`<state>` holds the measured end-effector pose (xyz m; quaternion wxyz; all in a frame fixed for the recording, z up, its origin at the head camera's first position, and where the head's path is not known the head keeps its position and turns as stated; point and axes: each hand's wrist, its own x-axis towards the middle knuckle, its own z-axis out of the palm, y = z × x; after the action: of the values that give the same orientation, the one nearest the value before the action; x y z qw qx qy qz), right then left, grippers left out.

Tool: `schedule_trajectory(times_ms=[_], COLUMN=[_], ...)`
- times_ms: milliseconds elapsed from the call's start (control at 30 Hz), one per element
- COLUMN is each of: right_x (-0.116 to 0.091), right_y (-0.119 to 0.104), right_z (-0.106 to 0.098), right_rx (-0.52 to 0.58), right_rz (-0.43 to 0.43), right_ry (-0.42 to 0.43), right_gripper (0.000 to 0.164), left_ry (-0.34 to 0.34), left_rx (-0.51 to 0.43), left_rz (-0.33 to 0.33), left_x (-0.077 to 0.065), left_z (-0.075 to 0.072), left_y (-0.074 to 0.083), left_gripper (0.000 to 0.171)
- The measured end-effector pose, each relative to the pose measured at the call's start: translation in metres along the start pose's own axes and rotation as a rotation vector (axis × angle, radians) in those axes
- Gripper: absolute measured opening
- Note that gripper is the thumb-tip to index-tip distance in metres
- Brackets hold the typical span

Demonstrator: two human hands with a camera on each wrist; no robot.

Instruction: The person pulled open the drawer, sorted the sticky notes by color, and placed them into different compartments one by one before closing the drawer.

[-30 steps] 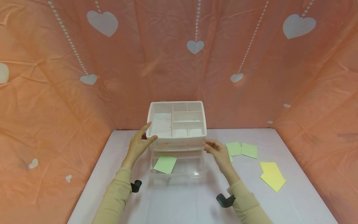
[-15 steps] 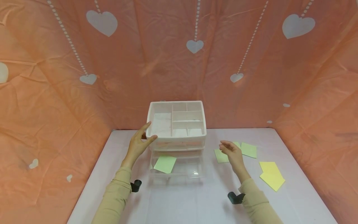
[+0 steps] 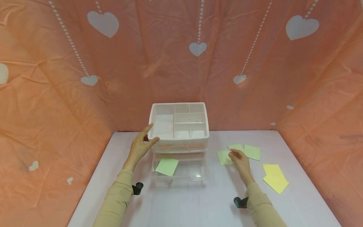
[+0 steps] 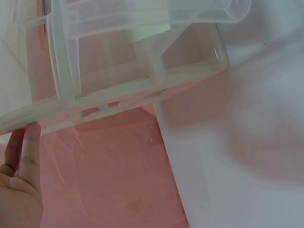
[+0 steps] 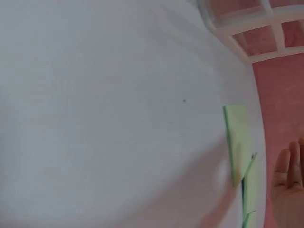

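A white drawer organizer (image 3: 181, 138) with a compartmented top tray stands at the back middle of the table. My left hand (image 3: 139, 148) holds its front left corner, thumb on the front rim and fingers along the left side. In the left wrist view my fingers (image 4: 31, 154) press against the rim. The clear lower drawer (image 3: 187, 168) is pulled out, and a green sticky note pad (image 3: 167, 166) lies at its left. Over the green sticky note pads right of the organizer, my right hand (image 3: 240, 162) hovers with loosely bent fingers and nothing visible in them.
Beside my right hand lie green pads: a left one (image 3: 224, 157), a middle one (image 3: 236, 147) and a right one (image 3: 252, 152). Yellow sticky note pads (image 3: 275, 178) lie farther right. An orange cloth (image 3: 181, 69) with hearts surrounds the white table (image 3: 175, 205).
My right hand has left the organizer's right front edge and moved right, then lowered slightly over the green pads. My left hand stays at the corner.
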<state>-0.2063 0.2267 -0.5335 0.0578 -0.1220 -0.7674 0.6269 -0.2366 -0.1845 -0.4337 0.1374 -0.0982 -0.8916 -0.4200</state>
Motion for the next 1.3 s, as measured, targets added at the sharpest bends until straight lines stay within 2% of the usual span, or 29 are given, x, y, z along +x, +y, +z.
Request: schedule_trajectory(times_ms=[200,433,633,833,1300], right_x=[0.003,0.001,0.000,0.004,-0.001], right_y=[0.014,0.024,0.031,0.036,0.028], right_z=[-0.002,-0.004,-0.006,-0.005,0.007], right_rx=[-0.129,-0.165,-0.248,-0.308,-0.474], right_rz=[0.050,0.106,0.136,0.110,0.071], right_ry=[0.029,0.028,-0.018,-0.022,0.093], right_gripper=[0.043,0.049,0.058,0.062,0.050], left_ry=[0.002,-0.005,-0.003,0.006,0.003], left_rx=[0.001,-0.002,0.002,0.000,-0.004], left_rz=[0.004,-0.008,-0.008,0.001,-0.003], left_x=[0.000,-0.001,0.000,0.000,0.000], left_z=[0.000,-0.001,0.000,0.000,0.000], left_y=[0.000,0.001,0.000,0.000,-0.002], left_gripper=[0.066,0.066,0.066,0.066,0.066])
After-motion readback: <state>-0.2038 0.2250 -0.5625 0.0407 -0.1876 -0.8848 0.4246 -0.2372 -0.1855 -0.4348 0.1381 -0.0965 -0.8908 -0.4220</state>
